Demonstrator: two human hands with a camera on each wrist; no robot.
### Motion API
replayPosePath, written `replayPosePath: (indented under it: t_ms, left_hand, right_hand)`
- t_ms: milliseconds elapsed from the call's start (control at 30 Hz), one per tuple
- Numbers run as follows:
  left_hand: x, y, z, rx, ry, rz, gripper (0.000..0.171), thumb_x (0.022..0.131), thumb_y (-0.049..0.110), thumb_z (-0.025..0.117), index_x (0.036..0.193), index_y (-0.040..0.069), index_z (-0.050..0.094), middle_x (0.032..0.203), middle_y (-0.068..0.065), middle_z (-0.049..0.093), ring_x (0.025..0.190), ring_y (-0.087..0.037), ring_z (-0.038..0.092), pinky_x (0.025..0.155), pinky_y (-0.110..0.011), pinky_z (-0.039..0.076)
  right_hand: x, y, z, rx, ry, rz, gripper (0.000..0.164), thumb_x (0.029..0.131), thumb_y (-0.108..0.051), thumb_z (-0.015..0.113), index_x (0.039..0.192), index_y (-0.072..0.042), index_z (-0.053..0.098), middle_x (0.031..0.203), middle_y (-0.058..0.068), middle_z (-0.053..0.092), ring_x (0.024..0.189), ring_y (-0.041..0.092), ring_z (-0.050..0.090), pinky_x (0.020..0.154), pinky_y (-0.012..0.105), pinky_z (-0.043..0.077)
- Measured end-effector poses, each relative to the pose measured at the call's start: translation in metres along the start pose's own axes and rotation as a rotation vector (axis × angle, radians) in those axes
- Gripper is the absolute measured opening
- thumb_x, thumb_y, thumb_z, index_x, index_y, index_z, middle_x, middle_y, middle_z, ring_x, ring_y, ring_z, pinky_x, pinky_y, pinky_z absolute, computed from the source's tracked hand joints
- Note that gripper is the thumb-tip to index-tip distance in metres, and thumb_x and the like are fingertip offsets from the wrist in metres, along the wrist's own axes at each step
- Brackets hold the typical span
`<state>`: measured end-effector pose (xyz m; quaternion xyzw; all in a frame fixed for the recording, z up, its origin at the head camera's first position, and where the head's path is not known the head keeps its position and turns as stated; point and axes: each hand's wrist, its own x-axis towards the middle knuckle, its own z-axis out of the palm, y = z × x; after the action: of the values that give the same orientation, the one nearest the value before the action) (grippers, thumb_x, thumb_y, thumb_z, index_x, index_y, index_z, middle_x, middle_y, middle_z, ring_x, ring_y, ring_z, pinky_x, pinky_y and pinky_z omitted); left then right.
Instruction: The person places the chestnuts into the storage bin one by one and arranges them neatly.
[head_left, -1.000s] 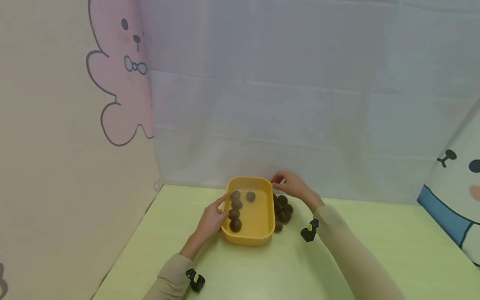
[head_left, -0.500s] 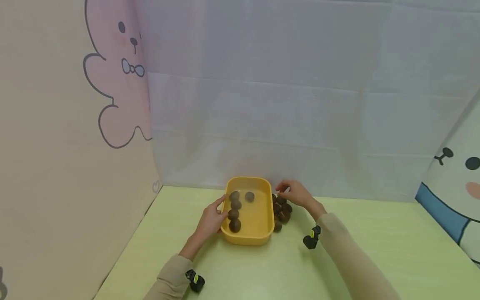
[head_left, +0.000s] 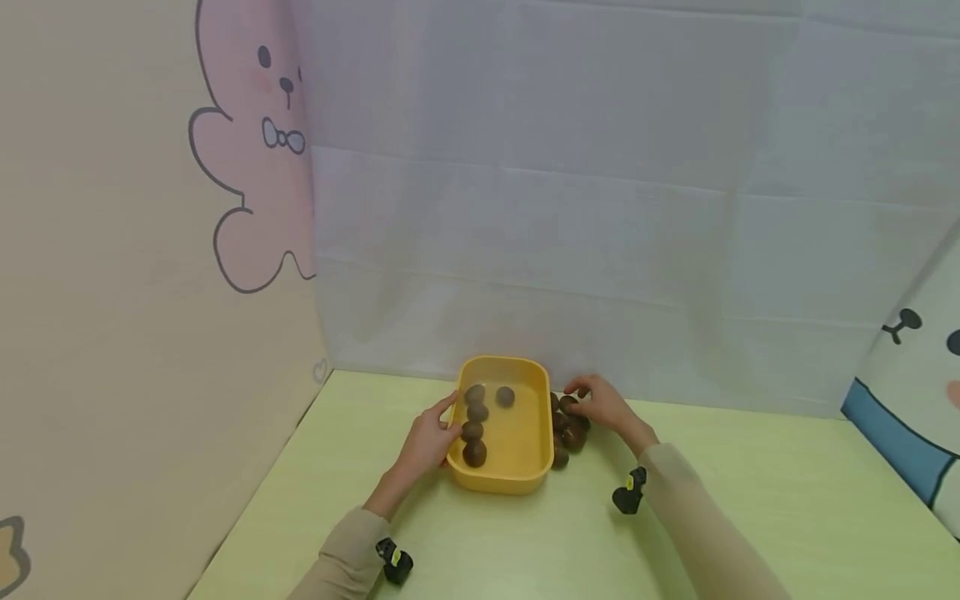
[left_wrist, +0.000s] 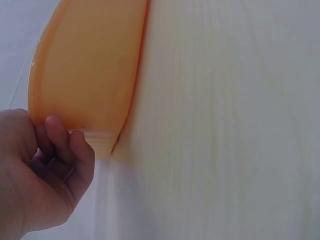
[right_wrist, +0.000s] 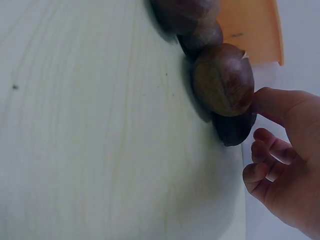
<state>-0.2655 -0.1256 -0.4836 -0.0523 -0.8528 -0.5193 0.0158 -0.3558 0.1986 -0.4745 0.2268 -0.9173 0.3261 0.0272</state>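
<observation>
A yellow plastic bin (head_left: 501, 482) stands near the back of the table, several chestnuts (head_left: 474, 454) inside, mostly along its left side. My left hand (head_left: 427, 437) grips the bin's left rim; in the left wrist view its curled fingers (left_wrist: 80, 150) lie against the outer wall. Close by the bin's right wall is a pile of loose chestnuts (head_left: 574, 437). Over the back of this pile is my right hand (head_left: 609, 408), thumb and forefinger apart around a chestnut (head_left: 567, 404). The right wrist view has the thumb (right_wrist: 272, 102) right at a large brown chestnut (right_wrist: 223, 80), other fingers bent.
A pale green table (head_left: 495, 550) lies under everything. A white sheet (head_left: 600, 250) hangs just behind the bin, with a cartoon-printed wall (head_left: 255, 208) at the left and another print (head_left: 900, 433) at the right. A small black camera sits at each wrist.
My right hand has moved from the bin's back right rim, rightward and down to the chestnut pile. The left hand keeps its grip on the bin. The view has shifted slightly.
</observation>
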Motion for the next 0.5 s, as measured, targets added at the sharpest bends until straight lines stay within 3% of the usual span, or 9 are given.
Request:
replayPosePath:
  t_ms: [167,500]
  left_hand:
    - [0.0003,-0.0007,0.001,0.004,0.007,-0.009,0.066,0.088,0.007,0.055,0.152,0.013,0.042,0.05,0.002,0.044,0.03,-0.009,0.041,0.034,-0.024,0.042]
    - [0.001,0.0,0.0009,-0.008,0.005,-0.019,0.065,0.088,0.007,0.054,0.152,0.014,0.042,0.05,0.003,0.042,0.032,-0.008,0.038,0.034,-0.021,0.037]
  right_hand:
    - [0.001,0.0051,0.0038,0.033,0.005,0.038,0.026,0.084,-0.01,0.072,0.106,0.003,0.07,0.101,0.021,0.068,0.098,0.038,0.062,0.088,0.049,0.05]
    - [0.0011,0.0022,0.0013,0.005,0.043,0.107,0.029,0.083,-0.017,0.071,0.108,-0.003,0.071,0.102,0.017,0.071,0.093,0.032,0.065,0.082,0.045,0.053]
